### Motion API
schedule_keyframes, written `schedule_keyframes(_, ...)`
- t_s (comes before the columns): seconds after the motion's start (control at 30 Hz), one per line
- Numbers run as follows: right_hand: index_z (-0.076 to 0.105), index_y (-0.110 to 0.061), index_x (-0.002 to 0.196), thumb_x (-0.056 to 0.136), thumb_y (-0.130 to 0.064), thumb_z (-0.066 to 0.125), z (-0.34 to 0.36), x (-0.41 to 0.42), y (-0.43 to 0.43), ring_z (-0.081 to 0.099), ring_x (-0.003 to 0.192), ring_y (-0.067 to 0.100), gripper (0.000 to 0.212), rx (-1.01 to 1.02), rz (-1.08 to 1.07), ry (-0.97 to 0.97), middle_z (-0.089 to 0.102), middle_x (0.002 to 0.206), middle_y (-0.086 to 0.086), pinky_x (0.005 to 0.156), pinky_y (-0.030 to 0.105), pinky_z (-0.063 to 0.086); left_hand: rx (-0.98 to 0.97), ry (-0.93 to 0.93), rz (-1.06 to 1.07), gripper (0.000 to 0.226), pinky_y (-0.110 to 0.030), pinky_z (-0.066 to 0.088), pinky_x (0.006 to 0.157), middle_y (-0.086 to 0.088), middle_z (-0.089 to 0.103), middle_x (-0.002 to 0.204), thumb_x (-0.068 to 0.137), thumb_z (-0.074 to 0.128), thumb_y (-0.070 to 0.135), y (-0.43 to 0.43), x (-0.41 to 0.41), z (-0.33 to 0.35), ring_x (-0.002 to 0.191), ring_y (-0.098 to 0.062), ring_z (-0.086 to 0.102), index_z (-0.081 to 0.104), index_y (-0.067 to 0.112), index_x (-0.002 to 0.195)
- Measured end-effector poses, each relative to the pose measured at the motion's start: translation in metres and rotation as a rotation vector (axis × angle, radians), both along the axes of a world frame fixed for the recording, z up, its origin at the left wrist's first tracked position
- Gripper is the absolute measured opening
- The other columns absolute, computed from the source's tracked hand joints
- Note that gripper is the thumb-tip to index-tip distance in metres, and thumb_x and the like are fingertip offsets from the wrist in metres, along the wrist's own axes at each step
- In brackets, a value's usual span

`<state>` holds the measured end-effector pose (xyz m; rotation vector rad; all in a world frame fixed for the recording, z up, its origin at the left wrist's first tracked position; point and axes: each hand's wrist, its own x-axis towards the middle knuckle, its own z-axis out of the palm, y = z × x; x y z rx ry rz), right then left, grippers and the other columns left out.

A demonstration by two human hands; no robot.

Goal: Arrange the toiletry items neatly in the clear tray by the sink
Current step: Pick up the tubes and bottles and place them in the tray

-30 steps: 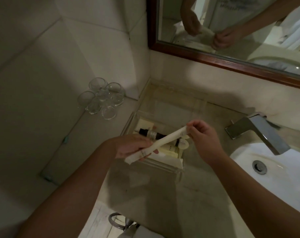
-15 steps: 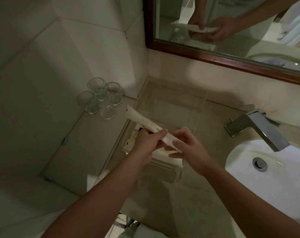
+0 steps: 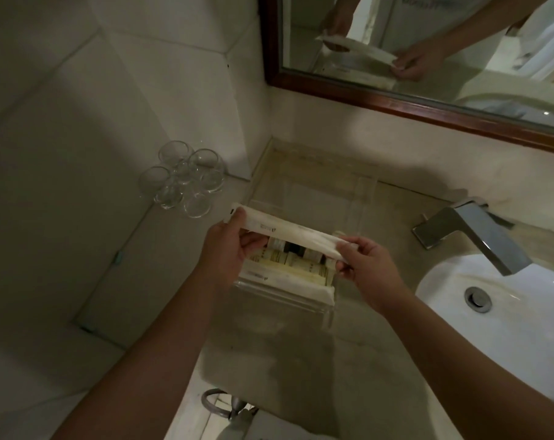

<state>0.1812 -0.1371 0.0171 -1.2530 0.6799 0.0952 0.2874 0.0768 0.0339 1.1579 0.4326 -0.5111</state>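
Glasses (image 3: pixel 183 179) — faucet (image 3: pixel 472 233) — mirror (image 3: pixel 428 52)

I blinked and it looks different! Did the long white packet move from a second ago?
Yes. The long white packet swung round above the clear tray: its left end rose toward the glasses, and its right end dropped lower, away from the faucet.

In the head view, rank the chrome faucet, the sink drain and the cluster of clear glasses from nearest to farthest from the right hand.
From the right hand:
1. Chrome faucet, to its right at the basin's back edge.
2. Round metal sink drain, right and slightly nearer the person; close to the faucet's distance.
3. Cluster of clear glasses, far left by the tiled wall.
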Motion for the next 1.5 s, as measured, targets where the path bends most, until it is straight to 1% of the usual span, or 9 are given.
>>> schedule_keyframes(0.17,0.066,-0.008,0.105,0.094,-0.015,0.061,-0.003,-0.004,-0.004,0.061,0.055,0.007,0.014,-0.144,0.019,0.043,0.066,0.082,0.008,0.054,0.021,0.053,0.215,-0.062,-0.069,0.014,-0.033,0.058,0.076,-0.012,0.073,0.09,0.091,0.06,0.02,0.009,0.004,-0.006,0.088,-0.023,0.071,0.067,0.008,0.095)
schedule_keyframes(0.3,0.07,-0.022,0.091,0.088,-0.027,0.066,-0.014,-0.004,-0.007,0.063,0.065,0.009,0.007,-0.673,0.258,0.196,0.069,0.08,-0.003,0.058,0.026,0.049,0.652,-0.203,-0.226,0.012,-0.029,0.052,0.062,-0.003,0.071,0.079,0.085,0.068,0.025,0.02,0.01,-0.022,0.073,-0.021,0.066,0.071,0.014,0.088)
schedule_keyframes(0.43,0.067,-0.028,0.087,0.088,-0.03,0.062,-0.021,-0.003,0.0,0.061,0.066,0.007,0.005,-0.942,0.469,0.231,0.066,0.077,-0.007,0.061,0.03,0.052,0.928,-0.303,-0.312,0.022,-0.025,0.047,0.062,-0.003,0.066,0.085,0.079,0.074,0.026,0.031,0.008,-0.048,0.076,-0.019,0.063,0.065,0.012,0.093)
schedule_keyframes(0.57,0.066,-0.03,0.096,0.088,-0.034,0.06,-0.027,-0.002,0.007,0.065,0.074,0.014,0.01,-1.114,0.567,0.257,0.069,0.083,-0.006,0.068,0.033,0.055,1.04,-0.437,-0.319,0.026,-0.023,0.042,0.061,0.002,0.06,0.083,0.079,0.074,0.027,0.038,-0.005,-0.066,0.076,-0.014,0.058,0.061,0.017,0.099)
schedule_keyframes(0.73,0.062,-0.032,0.099,0.088,-0.039,0.061,-0.029,-0.002,0.009,0.062,0.078,0.014,0.012,-1.2,0.581,0.253,0.067,0.087,-0.007,0.069,0.032,0.053,1.277,-0.663,-0.386,0.025,-0.036,0.049,0.069,0.004,0.059,0.081,0.076,0.074,0.031,0.035,-0.006,-0.071,0.078,-0.019,0.056,0.061,0.019,0.093)
schedule_keyframes(0.9,0.061,-0.03,0.097,0.088,-0.043,0.062,-0.03,-0.004,0.01,0.054,0.077,0.012,0.016,-1.365,0.615,0.198,0.064,0.093,-0.007,0.065,0.029,0.044,1.429,-0.792,-0.446,0.021,-0.04,0.049,0.069,-0.008,0.063,0.089,0.075,0.073,0.023,0.035,-0.008,-0.074,0.082,-0.028,0.056,0.066,0.013,0.092)
schedule_keyframes(1.0,0.064,-0.03,0.099,0.086,-0.046,0.061,-0.035,-0.01,0.015,0.052,0.087,0.013,0.021,-1.493,0.584,0.074,0.061,0.098,-0.008,0.073,0.03,0.045,1.404,-0.931,-0.52,0.013,-0.037,0.048,0.07,-0.007,0.064,0.09,0.078,0.065,0.019,0.031,-0.008,-0.074,0.083,-0.027,0.056,0.07,0.014,0.088)
schedule_keyframes(1.1,0.065,-0.031,0.096,0.09,-0.044,0.053,-0.038,-0.013,0.022,0.054,0.082,0.013,0.019,-1.439,0.632,0.11,0.065,0.093,-0.009,0.069,0.03,0.047,1.294,-1.002,-0.72,0.015,-0.032,0.048,0.073,-0.002,0.066,0.094,0.084,0.059,0.021,0.026,-0.017,-0.079,0.086,-0.021,0.055,0.073,0.015,0.085)
schedule_keyframes(1.5,0.065,-0.026,0.099,0.09,-0.035,0.055,-0.024,-0.071,0.003,0.063,0.081,0.019,0.017,-1.235,0.384,0.149,0.066,0.091,-0.003,0.07,0.034,0.054,1.155,-1.11,-0.683,0.017,-0.035,0.047,0.07,-0.007,0.064,0.091,0.08,0.056,0.013,-0.023,-0.055,-0.047,0.087,-0.025,0.057,0.071,0.012,0.089)
